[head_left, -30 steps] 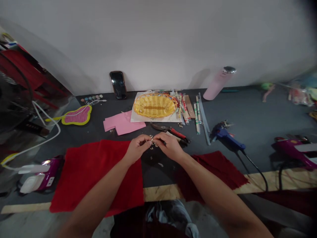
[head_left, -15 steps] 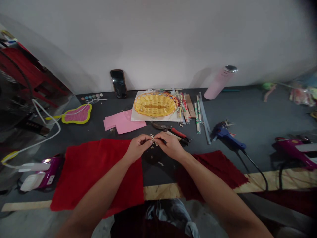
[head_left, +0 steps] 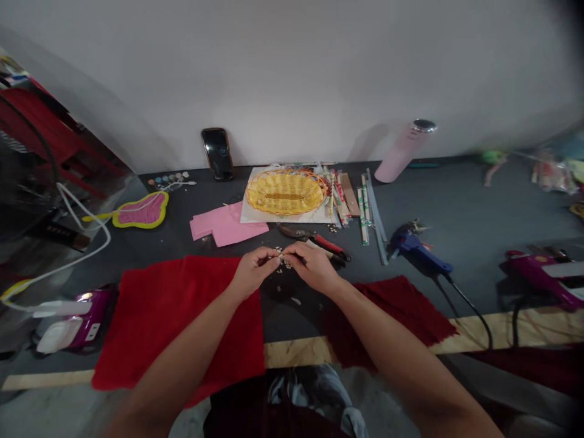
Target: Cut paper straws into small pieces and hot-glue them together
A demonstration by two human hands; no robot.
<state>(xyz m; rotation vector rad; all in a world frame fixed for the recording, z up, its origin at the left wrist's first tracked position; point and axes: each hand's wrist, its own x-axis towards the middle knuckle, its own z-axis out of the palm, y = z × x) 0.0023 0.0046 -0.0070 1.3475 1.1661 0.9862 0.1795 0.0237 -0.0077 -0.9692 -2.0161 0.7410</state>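
Observation:
My left hand [head_left: 256, 269] and my right hand [head_left: 311, 265] meet fingertip to fingertip above the dark table [head_left: 292, 325]. Both are closed in a pinch around one tiny pale piece [head_left: 280, 258], too small to name. Several similar pale bits [head_left: 286, 265] lie scattered just under and around the fingers. Right behind my right hand rest pliers-like cutters [head_left: 329, 244] with red and black handles. A bright red cloth [head_left: 182, 310] is spread beneath my left forearm, and a dark red cloth [head_left: 401, 310] lies under my right forearm.
A yellow wicker basket [head_left: 286, 193] sits at the back, beside pink paper sheets [head_left: 232, 225] and packaged sticks [head_left: 364, 210]. A phone [head_left: 218, 154] and a pink bottle [head_left: 405, 152] lean on the wall. To the right lies a blue glue gun [head_left: 422, 252] with its cord.
Both hands stay pinched together at nearly the same spot. The whole view has shifted very slightly; nothing on the table has visibly moved.

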